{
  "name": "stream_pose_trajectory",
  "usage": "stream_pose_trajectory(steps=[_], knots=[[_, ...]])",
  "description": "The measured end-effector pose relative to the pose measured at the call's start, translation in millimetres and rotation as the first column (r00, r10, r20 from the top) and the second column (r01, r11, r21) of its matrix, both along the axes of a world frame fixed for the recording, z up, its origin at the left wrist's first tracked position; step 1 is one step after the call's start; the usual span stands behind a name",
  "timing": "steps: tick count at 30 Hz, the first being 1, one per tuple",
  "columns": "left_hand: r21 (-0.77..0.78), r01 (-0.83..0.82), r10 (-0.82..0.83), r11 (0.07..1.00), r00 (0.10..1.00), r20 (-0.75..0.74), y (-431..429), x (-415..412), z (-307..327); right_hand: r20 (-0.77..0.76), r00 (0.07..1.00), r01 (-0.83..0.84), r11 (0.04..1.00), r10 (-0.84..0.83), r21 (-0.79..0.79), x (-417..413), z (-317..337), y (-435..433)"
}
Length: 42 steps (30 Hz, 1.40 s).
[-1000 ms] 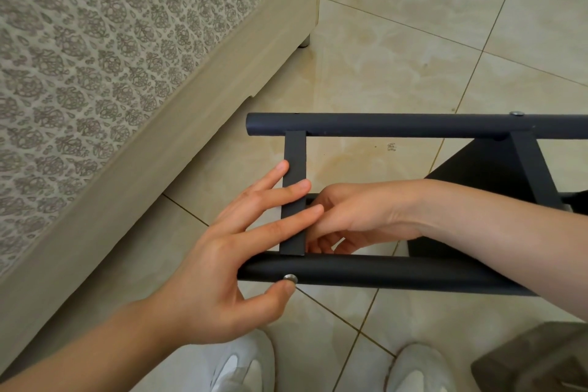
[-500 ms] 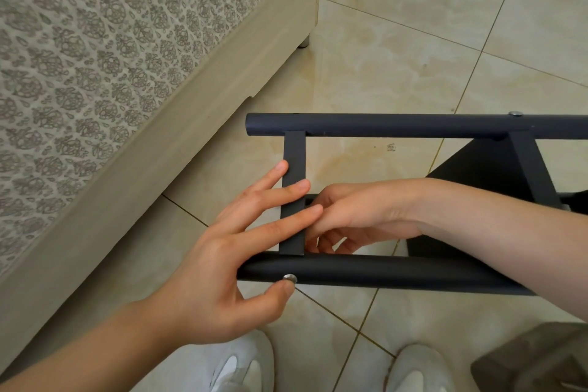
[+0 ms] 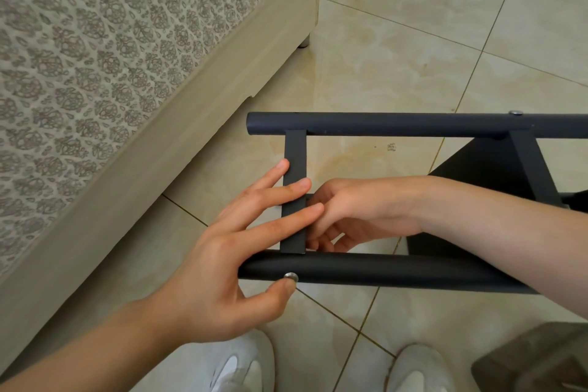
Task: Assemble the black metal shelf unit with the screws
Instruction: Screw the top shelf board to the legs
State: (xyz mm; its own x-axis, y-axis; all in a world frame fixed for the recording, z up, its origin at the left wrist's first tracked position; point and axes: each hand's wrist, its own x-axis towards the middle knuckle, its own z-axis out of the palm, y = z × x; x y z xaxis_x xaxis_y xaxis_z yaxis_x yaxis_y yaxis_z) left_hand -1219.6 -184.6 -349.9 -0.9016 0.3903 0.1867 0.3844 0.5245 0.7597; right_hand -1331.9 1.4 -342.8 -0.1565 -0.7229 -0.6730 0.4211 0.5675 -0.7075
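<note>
Tiled floor (image 3: 413, 57): shelf frame (image 3: 413, 124) laid on side, near tube (image 3: 381, 270) axis L–R. Screw (image 3: 291, 276) at tube's left end, touched by left hand (image 3: 216, 280) thumb; fingers flat across crossbar (image 3: 296, 149). Right hand (image 3: 350, 210) curled behind crossbar, grip contents not seen.

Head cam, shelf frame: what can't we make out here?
1. Right hand fingertips: head view, hidden behind the flat crossbar and left hand; whether they hold anything is unclear.
2. Shelf unit: head view, right end cut off by the frame edge.
3. Grey object, lower right: cut by the corner, unidentifiable.
</note>
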Motion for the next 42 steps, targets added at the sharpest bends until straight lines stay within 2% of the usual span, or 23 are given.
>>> stream_pose_trajectory(steps=[6, 8, 12, 17, 21, 23, 27, 32, 37, 42], knots=[[-0.009, 0.0, 0.0, 1.0, 1.0, -0.002, 0.3, -0.7, 0.0, -0.116, 0.992, -0.043, 0.996, 0.051, 0.075, 2.7, -1.6, -1.5], [-0.007, 0.001, -0.001, 1.0, 1.0, 0.001, 0.3, -0.9, 0.0, -0.113, 0.992, -0.041, 0.995, 0.051, 0.087, 2.6, -1.2, -2.2], [-0.002, -0.001, 0.001, 1.0, 1.0, -0.002, 0.3, -0.6, -0.3, -0.04, 0.999, -0.032, 0.999, 0.032, 0.009, 3.1, 0.4, -2.0], [0.0, -0.003, 0.003, 1.0, 1.0, 0.0, 0.0, -0.1, -0.6, -0.132, 0.99, -0.034, 0.994, 0.048, 0.106, 4.7, -4.8, -3.5], [0.004, 0.001, -0.001, 1.0, 1.0, 0.002, 1.2, -1.2, 0.2, -0.04, 0.999, -0.007, 1.0, 0.007, 0.018, 2.6, -1.7, -2.5], [0.002, 0.001, -0.001, 1.0, 1.0, 0.002, 1.3, -1.2, 0.0, -0.041, 0.999, -0.01, 1.0, 0.009, -0.006, 2.6, -1.6, -1.3], [-0.003, 0.0, 0.0, 1.0, 1.0, -0.002, 0.4, -0.6, -0.8, -0.107, 0.994, -0.027, 0.997, 0.035, 0.072, 3.5, -4.1, -2.7], [0.003, 0.0, 0.0, 1.0, 1.0, 0.001, 0.9, -1.2, -0.8, 0.003, 1.0, -0.004, 1.0, 0.004, -0.026, 0.6, -0.9, -0.5], [0.001, 0.001, -0.001, 1.0, 1.0, -0.002, 1.0, -0.7, 0.2, -0.112, 0.992, -0.044, 0.994, 0.054, 0.097, 1.7, -6.4, -2.3], [0.004, 0.005, -0.005, 1.0, 1.0, 0.001, 2.2, -2.0, 1.4, 0.019, 1.0, -0.021, 1.0, 0.021, -0.018, -0.4, -2.2, 0.0]])
